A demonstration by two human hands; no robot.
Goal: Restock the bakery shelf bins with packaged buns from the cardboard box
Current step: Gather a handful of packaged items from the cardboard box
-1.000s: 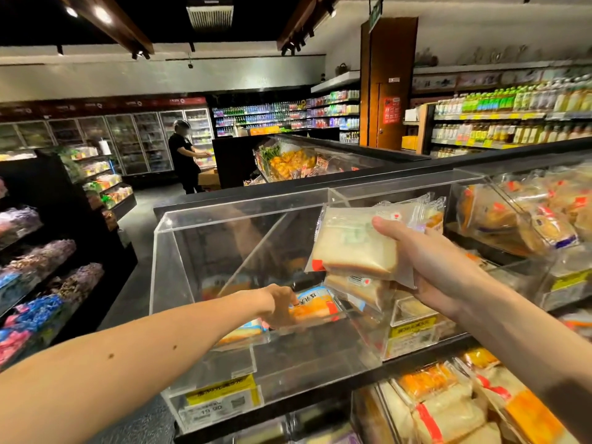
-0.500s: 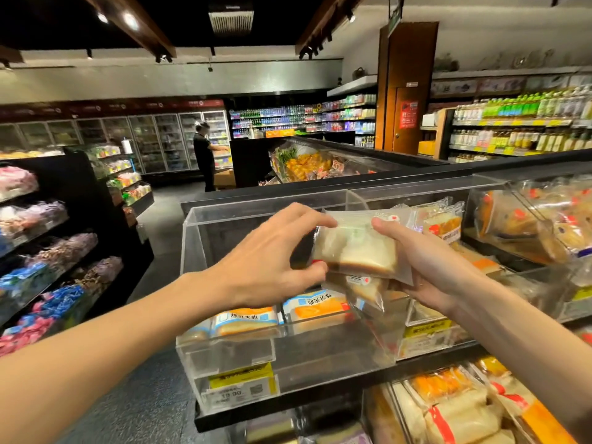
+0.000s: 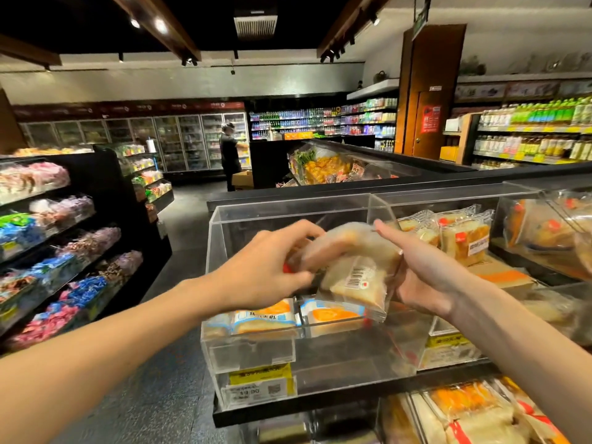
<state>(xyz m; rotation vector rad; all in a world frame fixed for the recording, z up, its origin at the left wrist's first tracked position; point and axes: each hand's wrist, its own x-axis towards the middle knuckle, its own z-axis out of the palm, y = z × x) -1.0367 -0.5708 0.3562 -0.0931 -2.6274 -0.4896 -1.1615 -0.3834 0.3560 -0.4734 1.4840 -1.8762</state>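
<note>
Two clear-wrapped bun packages are held over the clear acrylic bin (image 3: 221, 245) on the top shelf. My left hand (image 3: 266, 270) grips the upper bun package (image 3: 333, 248) by its left end. My right hand (image 3: 423, 277) holds the lower bun package (image 3: 355, 280), whose barcode label faces me, from behind with the index finger stretched over the top. Two orange-and-blue packs (image 3: 266, 318) lie flat at the bin's bottom front. No cardboard box for the task is visible near me.
The bin to the right (image 3: 464, 232) holds upright bun packs; more bins with pastries (image 3: 544, 232) follow. A lower shelf (image 3: 464, 411) carries further packs. An aisle of candy shelves (image 3: 48, 251) runs at left. A person (image 3: 229, 155) stands far back beside a cardboard box (image 3: 242, 180).
My left hand rose out of the bin, took hold of the upper package, and is now peeling it away leftward from the lower one. The packages have tilted; my view shifted left.
</note>
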